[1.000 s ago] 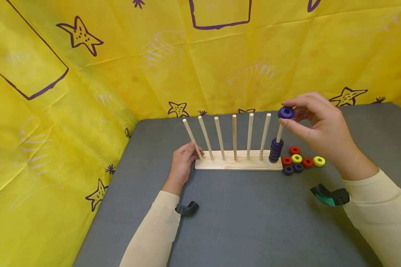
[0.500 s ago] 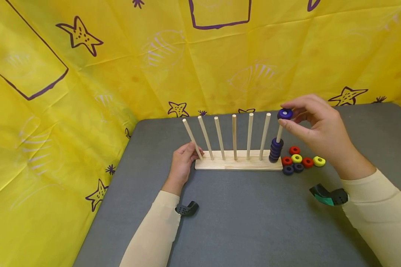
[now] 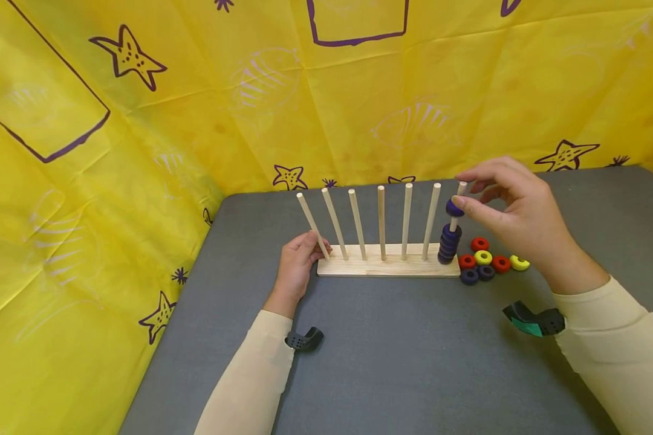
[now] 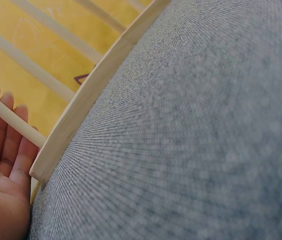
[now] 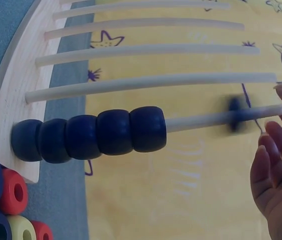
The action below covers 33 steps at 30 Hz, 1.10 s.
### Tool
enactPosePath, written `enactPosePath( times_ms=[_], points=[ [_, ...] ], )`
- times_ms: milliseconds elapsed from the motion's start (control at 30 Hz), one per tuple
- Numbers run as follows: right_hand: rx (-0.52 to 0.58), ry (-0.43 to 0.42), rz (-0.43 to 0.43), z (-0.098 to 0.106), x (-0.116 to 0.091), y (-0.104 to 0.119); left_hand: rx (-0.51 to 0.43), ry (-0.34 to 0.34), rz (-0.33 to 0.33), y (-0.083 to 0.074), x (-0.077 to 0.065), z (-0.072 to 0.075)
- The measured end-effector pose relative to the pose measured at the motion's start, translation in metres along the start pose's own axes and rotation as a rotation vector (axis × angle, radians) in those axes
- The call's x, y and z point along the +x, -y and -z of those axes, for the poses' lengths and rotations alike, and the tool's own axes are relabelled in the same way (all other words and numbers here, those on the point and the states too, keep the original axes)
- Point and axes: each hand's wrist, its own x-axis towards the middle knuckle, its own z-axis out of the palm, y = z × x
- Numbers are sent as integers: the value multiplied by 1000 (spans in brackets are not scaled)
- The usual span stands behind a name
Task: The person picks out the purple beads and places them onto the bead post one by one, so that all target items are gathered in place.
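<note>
A wooden peg stand with several upright pegs stands on the table. My left hand holds its left end, thumb and fingers about the leftmost peg. In the left wrist view, the fingers lie behind that peg. At the right end, several dark blue beads are stacked on the last peg. One more blue bead, blurred in the right wrist view, is on the same peg above the stack, apart from it. My right hand is beside the peg's top, thumb and fingers spread and off the bead.
Loose red beads, yellow beads and blue beads lie on the grey table, close to the stand's right end. A yellow patterned cloth hangs behind and to the left.
The blue bead that my right hand pinched at the top of the rightmost peg is let go and has slid partway down. My left hand stays where it was.
</note>
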Motion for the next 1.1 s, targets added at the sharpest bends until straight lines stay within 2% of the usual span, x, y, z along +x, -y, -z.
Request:
enactPosePath(
  times_ms=[567,1100],
  points=[
    [5,-6,-27,4,-4,1,-14,4,-1,-1,1,0],
    [43,27,-66,4,-16,1,1,4,3,-2,0,0]
  ],
)
